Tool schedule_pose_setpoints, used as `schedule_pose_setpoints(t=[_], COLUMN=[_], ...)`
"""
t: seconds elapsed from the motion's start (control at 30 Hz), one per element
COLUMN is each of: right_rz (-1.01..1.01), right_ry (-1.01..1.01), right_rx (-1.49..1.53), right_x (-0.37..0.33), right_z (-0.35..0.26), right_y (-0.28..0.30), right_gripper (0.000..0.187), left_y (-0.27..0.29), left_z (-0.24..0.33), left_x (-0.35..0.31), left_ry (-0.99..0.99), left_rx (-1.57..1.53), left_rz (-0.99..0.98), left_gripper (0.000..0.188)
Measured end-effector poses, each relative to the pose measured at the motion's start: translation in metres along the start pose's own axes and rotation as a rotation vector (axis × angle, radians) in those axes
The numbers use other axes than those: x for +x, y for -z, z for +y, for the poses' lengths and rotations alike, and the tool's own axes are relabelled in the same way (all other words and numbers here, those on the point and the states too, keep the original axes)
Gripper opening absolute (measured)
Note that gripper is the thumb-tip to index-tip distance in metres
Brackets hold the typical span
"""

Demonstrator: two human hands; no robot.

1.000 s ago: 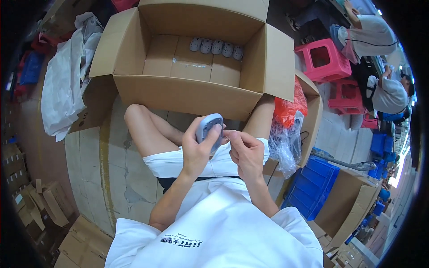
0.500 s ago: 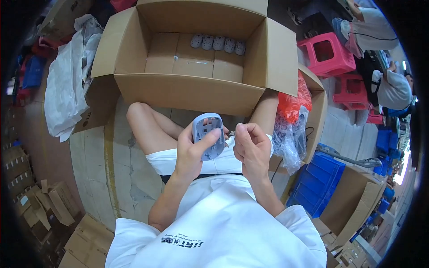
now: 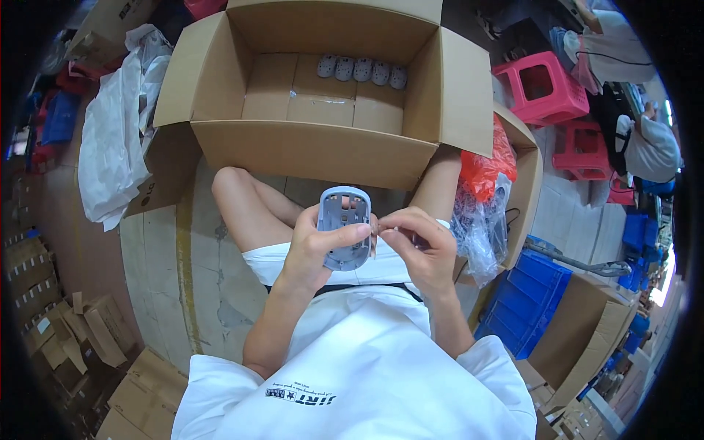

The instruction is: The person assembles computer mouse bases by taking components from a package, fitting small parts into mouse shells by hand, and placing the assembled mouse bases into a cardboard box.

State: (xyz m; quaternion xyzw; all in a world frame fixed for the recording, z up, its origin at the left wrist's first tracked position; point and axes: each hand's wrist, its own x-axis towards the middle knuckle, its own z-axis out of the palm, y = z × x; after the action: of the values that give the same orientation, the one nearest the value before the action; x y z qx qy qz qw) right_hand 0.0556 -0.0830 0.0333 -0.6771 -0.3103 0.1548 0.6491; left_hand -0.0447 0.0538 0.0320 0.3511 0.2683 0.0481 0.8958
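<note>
A grey oval plastic housing [image 3: 345, 246], with an open inner side full of ribs and cutouts, is held over my lap. My left hand [image 3: 312, 249] grips it from the left, thumb laid across its face and fingers behind. At the housing's right edge is my right hand [image 3: 422, 246], its thumb and index finger bent together near the left fingertips. Whatever the right fingers pinch is too small to make out. Farther off, several similar grey housings [image 3: 362, 70] stand in a row inside a large open cardboard box [image 3: 315, 150].
Right of my leg, a smaller carton [image 3: 524, 176] holds a red plastic bag [image 3: 488, 165] and clear plastic wrap [image 3: 477, 235]. A blue crate [image 3: 524, 301] and pink stools [image 3: 543, 88] stand farther right. White sheeting [image 3: 110, 147] lies at left. Another person [image 3: 649, 150] sits far right.
My right hand has moved in from the right to the housing's edge. The left thumb has shifted slightly on the housing, which sits more upright.
</note>
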Motion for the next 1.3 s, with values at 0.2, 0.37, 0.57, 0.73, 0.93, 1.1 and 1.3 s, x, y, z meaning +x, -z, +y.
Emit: schedule_pose_setpoints(t=[0.2,0.37,0.57,0.73,0.93,1.1,1.3], right_rz=[0.105,0.166,0.226,0.224,0.139,0.169,0.141], right_ry=[-0.244,-0.655,-0.75,-0.347,-0.281,-0.249,-0.2], right_rx=[0.193,0.761,0.838,0.145,-0.167,-0.203,-0.261], right_x=[-0.006,-0.008,-0.011,-0.009,-0.01,-0.011,-0.012], right_z=[-0.005,-0.002,-0.002,-0.007,-0.013,-0.014,-0.012], right_y=[0.006,0.017,0.011,-0.007,-0.011,-0.012,-0.014], right_gripper=[0.004,0.004,0.003,0.0,0.002,0.003,0.003], left_y=[-0.01,-0.007,-0.01,0.001,-0.009,-0.012,-0.013], left_z=[-0.001,-0.005,-0.006,-0.012,-0.007,-0.007,-0.009], left_x=[0.003,0.001,0.005,0.003,-0.003,-0.004,-0.004], left_ry=[0.006,-0.053,-0.055,-0.048,-0.07,-0.113,-0.133], left_rx=[-0.163,-0.147,-0.185,-0.117,0.014,0.06,0.102], left_rz=[-0.014,-0.003,0.009,-0.181,-0.153,-0.146,-0.162], left_gripper=[0.039,0.054,0.044,0.055,0.071,0.071,0.07])
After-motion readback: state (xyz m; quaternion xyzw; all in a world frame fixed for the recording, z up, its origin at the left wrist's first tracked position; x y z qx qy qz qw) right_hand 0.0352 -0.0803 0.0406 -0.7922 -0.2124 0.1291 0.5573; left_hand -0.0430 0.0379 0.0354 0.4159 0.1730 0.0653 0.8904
